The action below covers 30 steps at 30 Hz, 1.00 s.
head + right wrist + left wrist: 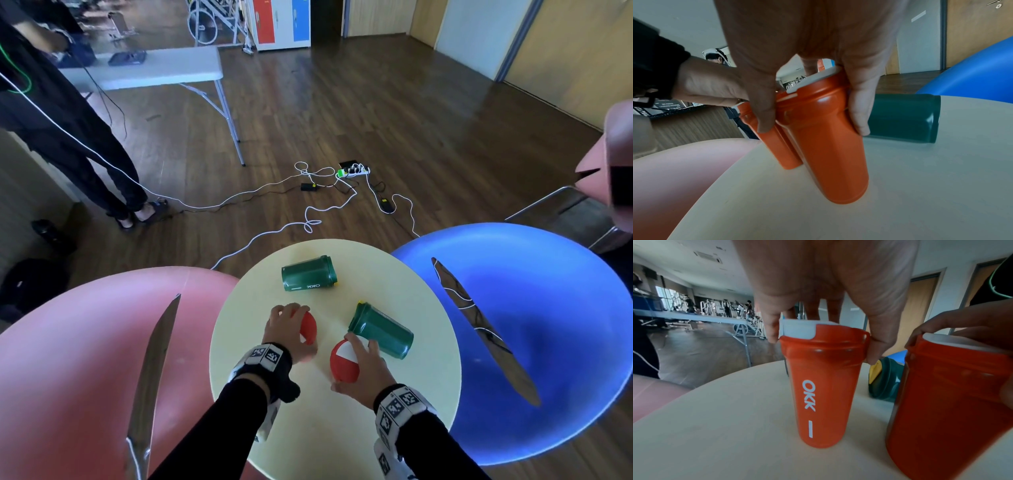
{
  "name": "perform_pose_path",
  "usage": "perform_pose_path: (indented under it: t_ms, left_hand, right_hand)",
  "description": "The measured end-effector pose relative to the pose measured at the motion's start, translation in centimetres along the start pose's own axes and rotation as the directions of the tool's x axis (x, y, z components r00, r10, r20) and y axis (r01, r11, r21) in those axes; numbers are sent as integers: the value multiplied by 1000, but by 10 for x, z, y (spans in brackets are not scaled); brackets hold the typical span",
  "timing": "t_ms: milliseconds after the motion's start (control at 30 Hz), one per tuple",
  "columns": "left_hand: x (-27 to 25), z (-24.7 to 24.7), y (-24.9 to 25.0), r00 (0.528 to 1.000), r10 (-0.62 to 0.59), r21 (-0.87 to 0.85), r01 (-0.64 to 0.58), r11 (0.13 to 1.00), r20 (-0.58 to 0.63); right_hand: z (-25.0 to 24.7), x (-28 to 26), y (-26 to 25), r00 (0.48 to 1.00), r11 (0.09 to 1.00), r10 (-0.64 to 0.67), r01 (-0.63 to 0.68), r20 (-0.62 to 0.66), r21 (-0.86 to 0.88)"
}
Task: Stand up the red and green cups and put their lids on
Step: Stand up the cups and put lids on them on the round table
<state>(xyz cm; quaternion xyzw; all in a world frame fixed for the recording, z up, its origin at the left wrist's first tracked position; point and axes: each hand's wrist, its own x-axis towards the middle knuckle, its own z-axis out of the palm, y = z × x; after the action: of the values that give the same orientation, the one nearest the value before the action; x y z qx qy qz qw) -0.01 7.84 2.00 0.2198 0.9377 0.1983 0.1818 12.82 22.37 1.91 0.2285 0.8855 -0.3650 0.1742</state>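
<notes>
Round cream table between pink chair, blue chair; wood floor.

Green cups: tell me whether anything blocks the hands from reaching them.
Each hand holds a red cup: the left hand grips one, the right hand the other. The near green cup lies on its side just beyond the right hand, the far green cup beyond the left; only bare table lies between.

Dim indoor light w/ floor glare – heavy fisheye warp at edges, wrist views blurry.
</notes>
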Motion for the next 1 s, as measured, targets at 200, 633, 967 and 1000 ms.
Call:
perform_pose_path:
  t_ms: [200,633,967,1000]
  left_hand:
    - [2,14,4,998,18,155,-27,988,62]
    - [3,15,0,998,13,58,-17,998,58]
    - [3,15,3,999,-10,27,8,1000,50]
    - [3,15,3,999,-13,26,12,1000,52]
  right_hand:
    - [-1,0,1,1000,1000,0,0,3,-4]
    - [-20,1,10,997,997,-52,55,61,-60]
    - [-81,71,31,999,984,-10,1,-49,-180]
    - [-81,78,31,1000,977,-6,4,-11,-212]
